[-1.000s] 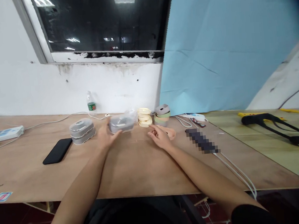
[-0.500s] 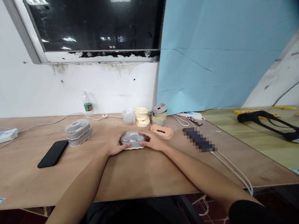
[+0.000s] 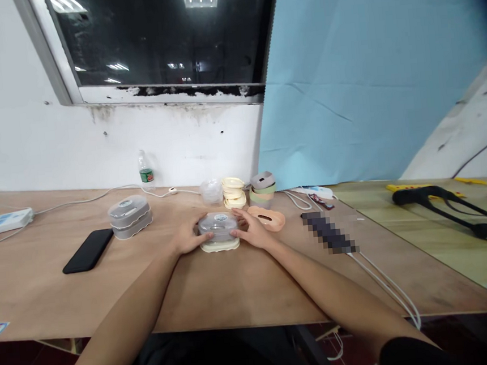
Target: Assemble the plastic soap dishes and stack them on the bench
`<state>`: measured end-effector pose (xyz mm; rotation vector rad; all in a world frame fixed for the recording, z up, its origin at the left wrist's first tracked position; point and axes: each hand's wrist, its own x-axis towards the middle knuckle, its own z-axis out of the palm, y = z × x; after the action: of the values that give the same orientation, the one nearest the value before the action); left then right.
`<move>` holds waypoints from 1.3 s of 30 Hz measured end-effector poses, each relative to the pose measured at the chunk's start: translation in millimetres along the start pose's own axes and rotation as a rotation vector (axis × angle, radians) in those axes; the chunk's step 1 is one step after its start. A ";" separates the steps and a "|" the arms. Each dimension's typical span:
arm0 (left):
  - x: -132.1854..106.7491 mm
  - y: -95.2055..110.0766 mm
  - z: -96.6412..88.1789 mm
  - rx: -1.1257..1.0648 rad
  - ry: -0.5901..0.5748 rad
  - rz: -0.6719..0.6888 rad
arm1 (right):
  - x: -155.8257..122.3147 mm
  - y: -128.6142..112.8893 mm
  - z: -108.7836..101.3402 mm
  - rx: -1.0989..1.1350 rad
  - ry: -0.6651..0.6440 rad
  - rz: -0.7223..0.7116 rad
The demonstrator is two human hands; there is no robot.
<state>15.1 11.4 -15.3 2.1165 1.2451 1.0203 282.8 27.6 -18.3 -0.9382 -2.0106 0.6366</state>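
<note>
Two half-curled hands, left hand point(image 3: 187, 238) and right hand point(image 3: 253, 231), clasping opposite short ends of a clear-lidded plastic food container point(image 3: 219, 229), long axis running left to right, equally near both, on the wooden desk point(image 3: 245, 296).

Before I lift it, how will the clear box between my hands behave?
The clear plastic box looks rigid, probably light for its size. Its smooth lid may feel slippery, and the cream base beneath may separate if lifted by the top.
</note>
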 end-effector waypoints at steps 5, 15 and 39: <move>-0.9 6.3 -1.8 0.035 -0.012 0.032 | -0.5 1.4 -2.8 -0.062 0.029 -0.030; 4.4 -0.5 -4.0 0.072 0.339 -0.183 | -0.3 3.5 2.6 -0.159 0.268 -0.075; -0.4 7.7 1.2 0.070 0.023 0.067 | 165.4 -42.6 19.2 -0.825 0.037 -0.213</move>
<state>20.0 7.4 -10.7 2.2191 1.2459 1.0464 184.8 132.0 76.8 -1.1446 -2.3224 -0.3728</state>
